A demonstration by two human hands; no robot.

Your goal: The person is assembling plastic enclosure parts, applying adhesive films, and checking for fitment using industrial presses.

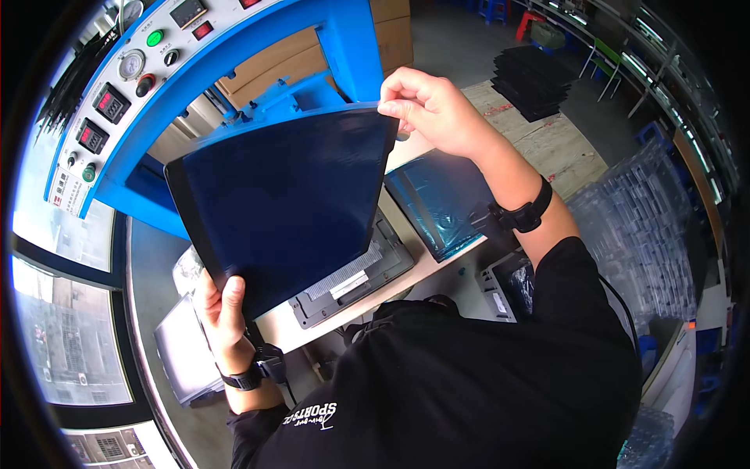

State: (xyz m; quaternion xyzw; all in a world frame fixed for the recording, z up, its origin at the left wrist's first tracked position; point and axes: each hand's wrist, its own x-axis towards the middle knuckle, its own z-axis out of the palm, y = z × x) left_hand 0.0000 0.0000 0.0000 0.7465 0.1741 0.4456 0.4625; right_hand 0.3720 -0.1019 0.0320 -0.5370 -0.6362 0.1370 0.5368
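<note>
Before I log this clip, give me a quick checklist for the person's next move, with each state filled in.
1. Left hand gripping the dark panel low on its left edge: ok.
2. Right hand pinching at the panel's upper right corner: ok.
3. Panel laid flat: not ok, it is held up at a tilt.
4. Panel's far face clean: cannot tell, it faces away.
5. Panel clear of the blue machine: cannot tell from this single view.

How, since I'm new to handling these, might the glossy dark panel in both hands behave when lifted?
The dark panel is probably fairly stiff, showing no clear sag between the left hand and right hand. Its shiny face may be slippery. Holds only near two corners suggest it is light.
</note>
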